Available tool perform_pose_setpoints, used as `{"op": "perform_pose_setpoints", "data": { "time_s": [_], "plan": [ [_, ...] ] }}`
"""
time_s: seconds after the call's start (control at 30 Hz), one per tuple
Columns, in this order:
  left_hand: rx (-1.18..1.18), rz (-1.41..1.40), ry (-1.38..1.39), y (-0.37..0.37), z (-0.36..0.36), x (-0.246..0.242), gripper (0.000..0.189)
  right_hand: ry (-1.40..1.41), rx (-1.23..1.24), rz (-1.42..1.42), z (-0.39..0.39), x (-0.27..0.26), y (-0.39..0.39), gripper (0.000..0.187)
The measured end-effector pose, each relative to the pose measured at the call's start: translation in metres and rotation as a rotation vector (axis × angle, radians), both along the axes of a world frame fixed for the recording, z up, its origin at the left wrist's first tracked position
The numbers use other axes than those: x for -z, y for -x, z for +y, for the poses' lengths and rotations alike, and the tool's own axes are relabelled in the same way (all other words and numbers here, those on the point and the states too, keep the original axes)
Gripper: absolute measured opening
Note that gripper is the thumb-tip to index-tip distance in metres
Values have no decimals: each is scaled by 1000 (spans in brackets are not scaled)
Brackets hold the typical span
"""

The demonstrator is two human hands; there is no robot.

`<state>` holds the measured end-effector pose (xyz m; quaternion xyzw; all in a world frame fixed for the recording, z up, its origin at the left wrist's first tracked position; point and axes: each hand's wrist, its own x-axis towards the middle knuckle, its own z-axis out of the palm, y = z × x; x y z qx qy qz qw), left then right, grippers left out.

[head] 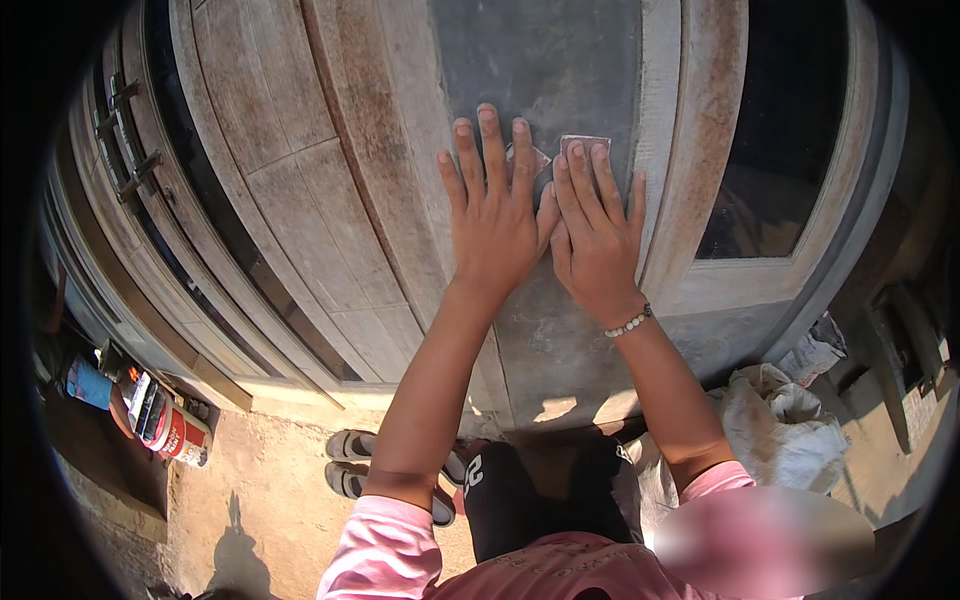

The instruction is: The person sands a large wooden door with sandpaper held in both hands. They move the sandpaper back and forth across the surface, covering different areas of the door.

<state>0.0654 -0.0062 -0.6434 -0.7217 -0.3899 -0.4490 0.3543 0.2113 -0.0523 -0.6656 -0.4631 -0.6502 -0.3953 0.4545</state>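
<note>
My left hand (495, 214) lies flat against a grey wall panel (540, 60), fingers spread. Under its index and middle fingers is a reddish-brown piece of sandpaper (541, 160), mostly covered, with one pale-edged corner showing. Just to the right, my right hand (596, 232) presses a second piece of sandpaper (592, 140) to the same panel; its top edge sticks out past the fingertips. The two thumbs are close together. A beaded bracelet (628, 326) circles my right wrist.
Weathered wooden boards (300, 165) flank the panel on the left, a dark window pane (780, 135) on the right. White sacks (787, 427) lie low right. Sandals (349, 461) and a paint bucket (184, 437) stand at left, near a blue-clothed person (88, 384). A blurred patch covers the lower right.
</note>
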Motion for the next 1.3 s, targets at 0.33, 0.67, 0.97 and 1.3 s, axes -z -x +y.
{"op": "perform_pose_setpoints", "data": {
  "time_s": [0.33,0.67,0.97,1.3],
  "plan": [
    [-47,22,36,7,-19,66,71,77,-30,-53,-12,57,10,49],
    [-150,27,64,9,-17,72,69,-2,-54,-26,-7,53,26,48],
    [-112,-54,38,0,2,15,69,50,3,4,6,4,10,50],
    [-102,-24,101,-6,-20,129,64,138,31,-86,-18,100,10,47]
  ]
}}
